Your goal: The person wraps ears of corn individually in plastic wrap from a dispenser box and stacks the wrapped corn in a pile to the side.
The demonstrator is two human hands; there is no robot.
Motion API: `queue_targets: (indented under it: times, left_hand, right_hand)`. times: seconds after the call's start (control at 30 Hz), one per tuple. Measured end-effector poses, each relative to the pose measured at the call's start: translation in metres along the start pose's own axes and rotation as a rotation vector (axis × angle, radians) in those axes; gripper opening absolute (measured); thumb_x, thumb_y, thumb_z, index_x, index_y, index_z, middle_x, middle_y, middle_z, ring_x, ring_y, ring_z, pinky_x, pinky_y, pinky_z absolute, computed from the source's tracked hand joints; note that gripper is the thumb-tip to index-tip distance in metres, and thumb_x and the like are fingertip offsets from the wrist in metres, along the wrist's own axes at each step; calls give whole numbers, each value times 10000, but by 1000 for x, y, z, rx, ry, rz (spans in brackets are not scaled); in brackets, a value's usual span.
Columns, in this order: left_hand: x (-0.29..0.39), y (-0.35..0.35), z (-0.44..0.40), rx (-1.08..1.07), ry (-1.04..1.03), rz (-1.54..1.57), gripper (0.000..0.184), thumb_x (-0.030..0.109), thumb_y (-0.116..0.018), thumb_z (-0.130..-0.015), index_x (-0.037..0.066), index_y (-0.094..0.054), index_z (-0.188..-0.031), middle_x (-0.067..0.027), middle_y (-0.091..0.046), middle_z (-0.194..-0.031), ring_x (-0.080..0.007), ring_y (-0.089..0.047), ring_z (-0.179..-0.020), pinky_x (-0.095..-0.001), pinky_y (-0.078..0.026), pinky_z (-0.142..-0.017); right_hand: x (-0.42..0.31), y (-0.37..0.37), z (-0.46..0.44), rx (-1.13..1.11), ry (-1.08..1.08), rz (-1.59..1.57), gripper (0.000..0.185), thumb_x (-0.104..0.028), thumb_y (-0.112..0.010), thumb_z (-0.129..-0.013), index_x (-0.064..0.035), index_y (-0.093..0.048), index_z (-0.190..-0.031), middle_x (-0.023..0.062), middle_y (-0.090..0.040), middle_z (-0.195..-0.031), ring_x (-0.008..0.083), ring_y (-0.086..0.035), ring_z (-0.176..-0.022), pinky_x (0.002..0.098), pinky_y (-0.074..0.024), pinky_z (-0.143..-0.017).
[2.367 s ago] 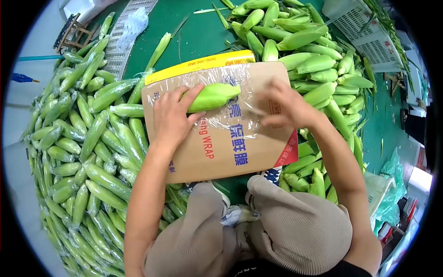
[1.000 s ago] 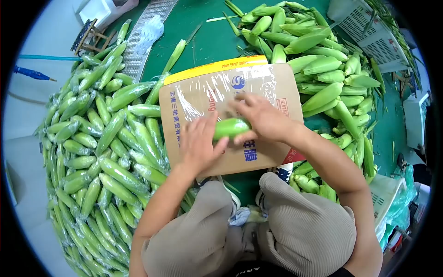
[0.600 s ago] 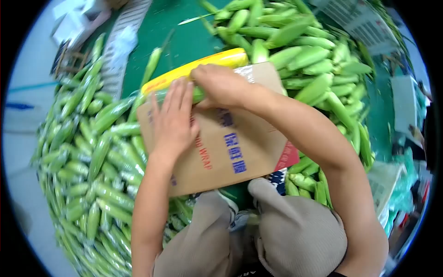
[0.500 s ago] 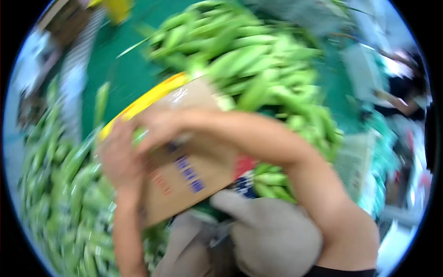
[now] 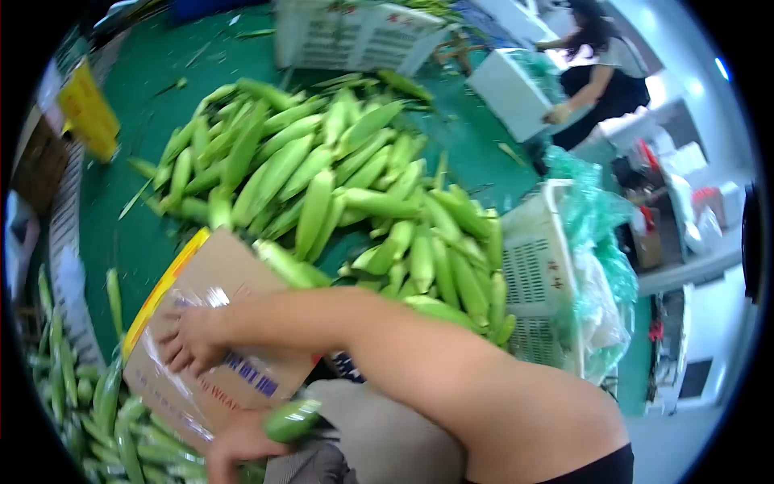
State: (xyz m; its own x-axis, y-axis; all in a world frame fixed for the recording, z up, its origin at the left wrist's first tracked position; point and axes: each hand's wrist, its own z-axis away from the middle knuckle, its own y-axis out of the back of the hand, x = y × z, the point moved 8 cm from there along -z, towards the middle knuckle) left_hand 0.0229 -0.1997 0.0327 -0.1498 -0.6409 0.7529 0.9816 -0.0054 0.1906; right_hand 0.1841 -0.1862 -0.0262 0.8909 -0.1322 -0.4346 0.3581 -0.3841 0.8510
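A cardboard box of plastic wrap (image 5: 246, 282), printed with blue and red lettering and edged in yellow, lies tilted in front of me with clear film over its face. My right hand (image 5: 193, 339) rests on this film, fingers spread. At the box's near edge, my left hand (image 5: 240, 442) holds a green ear of corn (image 5: 292, 421) that shines as if wrapped; its fingers are partly hidden. Beyond the box is a large heap of ears of corn (image 5: 314, 173) in green husks. Shiny, film-wrapped ears (image 5: 121, 427) are piled at the lower left.
White crates stand at the back (image 5: 355, 36) and at the right (image 5: 536, 266), the latter with green plastic bags (image 5: 592, 218). A person (image 5: 605, 73) bends over a white box (image 5: 516, 93) at the upper right. A yellow object (image 5: 89, 113) is at the upper left.
The view has shifted and sharpened. My hands, close together at the box's left side before, are now apart: the right flat on the film, the left nearer me with an ear of corn.
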Motion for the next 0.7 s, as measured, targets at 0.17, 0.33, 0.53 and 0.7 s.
queue_targets:
  times: [0.17, 0.33, 0.53, 0.7]
  left_hand:
    - [-20, -93, -1, -85, -152, 331, 844, 256, -886, -730, 66, -504, -1459, -132, -604, -1389, -253, -599, -1200, -411, -485, -1025]
    - [-26, -39, 71, 345, -179, 689, 927, 219, -877, -768, 58, -430, -1565, -119, -580, -1450, -209, -565, -1274, -345, -471, -1063]
    - [-5, 52, 137, 762, -59, 292, 776, 229, -857, -788, 115, -561, -1496, -114, -680, -1372, -241, -652, -1245, -338, -505, -1036]
    - [35, 75, 118, 1148, -255, 250, 672, 200, -841, -827, 90, -601, -1445, -126, -677, -1374, -261, -662, -1225, -359, -508, -1042]
  right_hand:
    - [-83, 91, 43, -46, -134, -260, 499, -417, -752, -852, -90, -622, -1206, 136, -619, -1157, 359, -550, -1235, 467, -464, -1024]
    - [-167, 42, 152, -475, -648, -1082, 753, -371, -848, -874, -52, -520, -1473, 184, -665, -1325, 294, -644, -1218, 387, -510, -1021]
    - [-132, 60, 128, 353, -773, -1496, 879, -260, -831, -896, -126, -315, -1595, 139, -516, -1462, 251, -552, -1302, 428, -521, -1036]
    - [-70, 76, 123, 1222, -879, -1874, 160, -283, -611, -1037, -138, -580, -1096, 61, -657, -960, 245, -653, -998, 469, -523, -1031]
